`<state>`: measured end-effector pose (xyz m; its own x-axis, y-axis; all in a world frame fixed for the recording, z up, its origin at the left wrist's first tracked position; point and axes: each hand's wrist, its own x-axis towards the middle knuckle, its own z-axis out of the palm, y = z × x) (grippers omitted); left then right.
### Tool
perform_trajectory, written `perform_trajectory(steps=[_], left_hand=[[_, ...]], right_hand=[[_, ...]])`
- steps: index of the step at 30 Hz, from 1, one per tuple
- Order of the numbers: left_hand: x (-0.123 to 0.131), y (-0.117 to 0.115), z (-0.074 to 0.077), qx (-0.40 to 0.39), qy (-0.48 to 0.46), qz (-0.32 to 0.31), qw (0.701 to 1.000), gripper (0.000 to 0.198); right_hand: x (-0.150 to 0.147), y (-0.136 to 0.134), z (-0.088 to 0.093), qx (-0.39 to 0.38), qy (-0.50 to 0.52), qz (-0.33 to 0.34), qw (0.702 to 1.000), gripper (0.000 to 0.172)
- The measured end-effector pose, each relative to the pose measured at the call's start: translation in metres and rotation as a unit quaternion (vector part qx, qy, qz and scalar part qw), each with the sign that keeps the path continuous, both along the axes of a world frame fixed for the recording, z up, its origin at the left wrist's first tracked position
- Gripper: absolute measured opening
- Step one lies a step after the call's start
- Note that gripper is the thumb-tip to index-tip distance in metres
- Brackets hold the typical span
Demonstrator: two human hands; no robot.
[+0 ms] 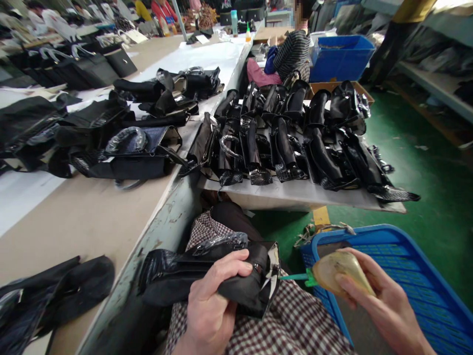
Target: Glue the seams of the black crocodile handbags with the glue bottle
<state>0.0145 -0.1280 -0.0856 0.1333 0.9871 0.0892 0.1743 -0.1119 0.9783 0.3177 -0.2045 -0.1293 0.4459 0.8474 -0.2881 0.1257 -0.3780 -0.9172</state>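
Observation:
A black handbag [166, 278] lies on its side across my lap, over a checked apron [295, 323]. My left hand [212, 301] is closed around the bag near its right end, thumb and fingers pressing its side. Clear plastic wraps the bag's handle. In my right hand [377, 291] is a yellowish squeeze glue bottle [342, 271], tilted with its green nozzle pointing left. The nozzle tip reaches the opened edge of the bag, where pale lining shows; whether it touches cannot be made out.
A blue plastic basket [402, 236] stands at my right. Ahead, a low table [251, 199] bears several black bags in rows. More bags lie on the long worktable [121, 207] at left. Beyond, a person in a striped top [293, 54] sits near a blue bin [342, 56].

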Motion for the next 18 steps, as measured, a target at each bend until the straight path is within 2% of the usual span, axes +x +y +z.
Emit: perform_trajectory(steps=[8,15,18], left_hand=[[0.005,0.001,0.004,0.058,0.007,0.004,0.998,0.036],[0.002,0.001,-0.001,0.061,0.006,-0.005,0.998,0.036],[0.002,0.001,0.000,0.061,-0.003,-0.001,0.998,0.035]], right_hand=[[-0.007,-0.007,0.001,-0.032,0.115,-0.006,0.993,0.054],[-0.043,-0.001,0.037,-0.039,0.151,-0.068,0.985,0.051],[-0.053,-0.002,0.044,-0.038,0.168,-0.092,0.981,0.050]])
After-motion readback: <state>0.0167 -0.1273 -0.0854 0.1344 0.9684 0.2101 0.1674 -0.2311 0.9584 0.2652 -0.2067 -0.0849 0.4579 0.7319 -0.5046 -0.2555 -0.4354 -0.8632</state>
